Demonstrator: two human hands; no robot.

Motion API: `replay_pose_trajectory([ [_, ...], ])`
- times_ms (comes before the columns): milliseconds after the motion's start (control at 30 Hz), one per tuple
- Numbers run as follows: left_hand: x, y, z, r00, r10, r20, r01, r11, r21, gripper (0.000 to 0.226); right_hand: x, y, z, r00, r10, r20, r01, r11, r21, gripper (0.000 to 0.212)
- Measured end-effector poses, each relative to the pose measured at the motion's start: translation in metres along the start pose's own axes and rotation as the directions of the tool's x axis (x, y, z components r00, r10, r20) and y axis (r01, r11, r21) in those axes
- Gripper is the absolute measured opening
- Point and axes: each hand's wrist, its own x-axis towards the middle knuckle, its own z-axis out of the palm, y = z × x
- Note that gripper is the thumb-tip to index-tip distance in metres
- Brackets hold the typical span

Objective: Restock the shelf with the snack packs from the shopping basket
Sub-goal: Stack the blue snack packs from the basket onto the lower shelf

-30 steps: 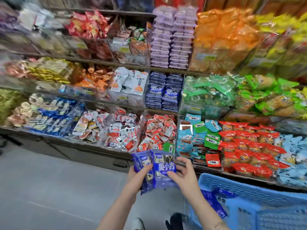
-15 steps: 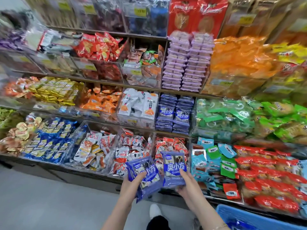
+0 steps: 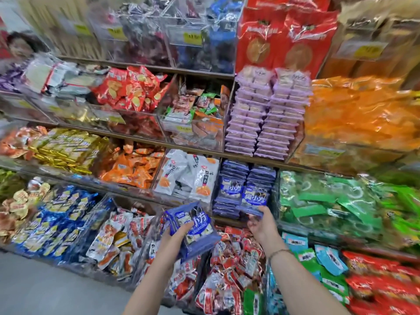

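While the left hand (image 3: 176,237) grasps a small bundle of blue snack packs (image 3: 196,225) low in front of the shelving (image 3: 200,72), the right hand (image 3: 261,225) is raised to the middle row. The left fingers are wrapped round the bundle's lower left edge, with the printed face turned up toward the camera and the whole bundle tilted. It hangs above the bottom-row bins of red-and-white packets (image 3: 236,258) and touches none of them. The right hand's fingers are curled under the bottom edge of a single blue pack (image 3: 255,197), pinching it there. This pack stands upright against the front of the right-hand one of two blue stacks (image 3: 236,171) of the same product. These stacks fill a clear-walled compartment between white packs with orange prints (image 3: 186,176) on the left and green packs (image 3: 329,201) on the right. Lilac packs (image 3: 268,117) are stacked in two columns on the row directly above. A thin bracelet (image 3: 280,252) circles the right wrist. Both forearms come up from the bottom edge of the view, well apart from each other. Much of the outer shelving is blurred.
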Motion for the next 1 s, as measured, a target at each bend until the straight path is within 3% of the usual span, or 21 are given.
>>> replay_pose_trajectory([
  [133, 0.017, 0.01, 0.015, 0.999, 0.037, -0.004, -0.037, 0.999, -0.001, 0.056, 0.024, -0.01, 0.009, 0.999, -0.023, -0.039, 0.03, 0.981, 0.19, 0.006],
  [233, 0.027, 0.018, 0.027, 0.999, 0.042, -0.014, -0.042, 0.999, 0.008, 0.044, 0.032, -0.01, 0.011, 0.997, -0.069, -0.019, 0.072, 0.952, 0.297, 0.007],
  [333, 0.036, 0.025, 0.035, 0.999, 0.03, 0.037, -0.03, 1.0, -0.007, 0.069, 0.036, -0.008, 0.009, 0.997, -0.071, -0.029, 0.077, 0.926, 0.371, 0.011],
  [467, 0.049, 0.028, 0.042, 0.996, 0.008, 0.087, -0.009, 1.0, 0.021, 0.068, 0.036, -0.003, -0.001, 0.999, 0.0, -0.047, 0.018, 0.927, 0.374, 0.031],
  [633, 0.047, 0.032, 0.047, 0.99, -0.03, 0.138, 0.022, 0.998, 0.059, 0.059, 0.017, 0.001, -0.016, 0.999, 0.024, -0.032, -0.018, 0.983, 0.181, 0.044],
  [733, 0.043, 0.029, 0.049, 0.99, -0.031, 0.138, 0.023, 0.998, 0.058, 0.064, -0.013, 0.01, -0.013, 0.994, 0.002, 0.112, 0.011, 0.993, -0.118, 0.035],
  [800, 0.04, 0.03, 0.051, 0.99, -0.02, 0.141, 0.009, 0.997, 0.074, 0.072, -0.037, 0.015, -0.002, 0.96, -0.003, 0.279, 0.115, 0.915, -0.386, 0.033],
  [867, 0.04, 0.03, 0.053, 0.99, 0.003, 0.14, -0.02, 0.993, 0.116, 0.071, -0.057, 0.02, 0.008, 0.922, -0.031, 0.386, 0.256, 0.797, -0.548, 0.029],
  [933, 0.042, 0.032, 0.052, 0.987, 0.024, 0.159, -0.045, 0.99, 0.135, 0.069, -0.066, 0.026, 0.014, 0.91, -0.135, 0.393, 0.365, 0.71, -0.602, 0.021],
  [1000, 0.044, 0.035, 0.049, 0.986, 0.051, 0.157, -0.076, 0.985, 0.157, 0.062, -0.067, 0.033, 0.018, 0.906, -0.204, 0.371, 0.397, 0.711, -0.58, 0.016],
])
